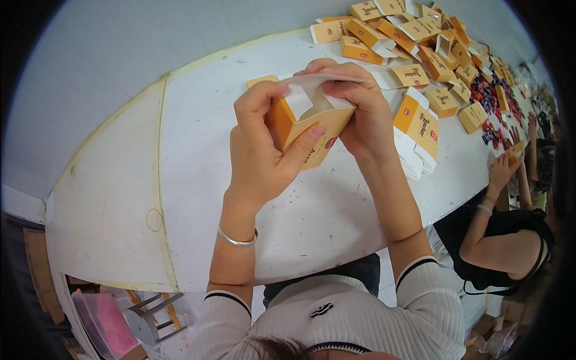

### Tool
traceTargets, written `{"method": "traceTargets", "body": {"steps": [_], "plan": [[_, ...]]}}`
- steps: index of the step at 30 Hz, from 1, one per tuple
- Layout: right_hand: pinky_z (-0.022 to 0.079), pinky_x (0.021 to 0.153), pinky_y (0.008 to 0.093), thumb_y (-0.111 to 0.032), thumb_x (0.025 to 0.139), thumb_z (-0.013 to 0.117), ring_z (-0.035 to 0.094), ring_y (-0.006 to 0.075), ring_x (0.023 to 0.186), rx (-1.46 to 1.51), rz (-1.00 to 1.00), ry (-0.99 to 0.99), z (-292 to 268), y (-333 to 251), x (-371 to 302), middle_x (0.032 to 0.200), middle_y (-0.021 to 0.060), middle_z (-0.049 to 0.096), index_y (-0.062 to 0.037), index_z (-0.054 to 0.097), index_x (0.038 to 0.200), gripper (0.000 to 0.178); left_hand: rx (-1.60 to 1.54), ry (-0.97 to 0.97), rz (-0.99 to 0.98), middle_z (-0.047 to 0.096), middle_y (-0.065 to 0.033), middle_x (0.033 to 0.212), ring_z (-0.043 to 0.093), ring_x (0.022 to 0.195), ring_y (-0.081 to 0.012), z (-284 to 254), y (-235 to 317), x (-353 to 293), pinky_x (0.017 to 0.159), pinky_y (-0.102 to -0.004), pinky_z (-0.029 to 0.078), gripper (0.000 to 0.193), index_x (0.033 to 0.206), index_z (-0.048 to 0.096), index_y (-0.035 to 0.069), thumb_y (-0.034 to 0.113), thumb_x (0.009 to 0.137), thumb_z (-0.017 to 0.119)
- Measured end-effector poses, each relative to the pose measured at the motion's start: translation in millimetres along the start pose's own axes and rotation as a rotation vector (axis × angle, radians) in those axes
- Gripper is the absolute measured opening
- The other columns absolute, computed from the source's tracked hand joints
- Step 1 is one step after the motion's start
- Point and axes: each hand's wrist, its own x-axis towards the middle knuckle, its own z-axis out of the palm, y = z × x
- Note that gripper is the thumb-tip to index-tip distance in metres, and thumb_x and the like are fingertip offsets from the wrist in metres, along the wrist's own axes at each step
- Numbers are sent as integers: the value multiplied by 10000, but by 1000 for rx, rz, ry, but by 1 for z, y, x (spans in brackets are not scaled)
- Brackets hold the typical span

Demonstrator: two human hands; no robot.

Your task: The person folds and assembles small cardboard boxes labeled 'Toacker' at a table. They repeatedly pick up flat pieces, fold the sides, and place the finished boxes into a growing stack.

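Both my hands hold a small orange and tan cardboard box [309,129] above the white table [198,180]. My left hand [264,147] grips its side, thumb pressed on the front panel. My right hand [354,108] pinches the white top flap, which stands open. A stack of flat orange and white box blanks [418,135] stands just right of my right hand. A silver bangle circles my left wrist.
Several folded orange boxes [390,36] lie piled at the table's far end. Small dark wrapped items [489,96] are scattered at right. Another person [504,228] sits at my right, hands on the table. A pink bin [105,324] stands below the table, lower left.
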Motion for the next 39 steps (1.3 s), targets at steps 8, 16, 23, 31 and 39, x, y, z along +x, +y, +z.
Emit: {"method": "traceTargets", "body": {"steps": [8,16,23,31,39], "plan": [[433,778,293,-205,851,412,553,202,887,-183,-124,-264,-3,-13,0,955,106,587,-9,618,913,291,-45,-95,-129,564,-106,865,591,717,-169,-11,8,4,615,-254,473,402,970,382,64,199,748,689],[434,747,250,-131,816,542,544,120,896,-342,-12,-280,-2,-33,-5,955,47,602,-42,643,944,185,-43,-217,-96,548,-130,869,589,783,-189,-13,15,4,670,-284,476,527,1056,277,59,98,733,692],[430,788,246,-12,776,543,548,138,917,-446,-75,-347,3,-33,-8,995,60,589,-44,646,987,237,-287,-183,-130,512,-145,991,573,853,-185,-11,16,6,694,-280,471,572,1131,240,70,54,747,662],[421,800,251,28,800,483,536,153,934,-458,-124,-378,2,-29,-7,1006,73,571,-28,646,979,248,-369,-154,-196,526,-130,1013,574,869,-176,-9,18,7,706,-268,486,525,1175,309,54,51,766,638],[390,880,315,-71,812,468,492,229,1056,-544,-203,-397,8,-19,-7,1058,123,536,29,575,990,231,-619,29,-403,542,-106,1015,578,835,-147,-10,26,10,652,-230,504,396,1126,390,36,30,790,598]]}}
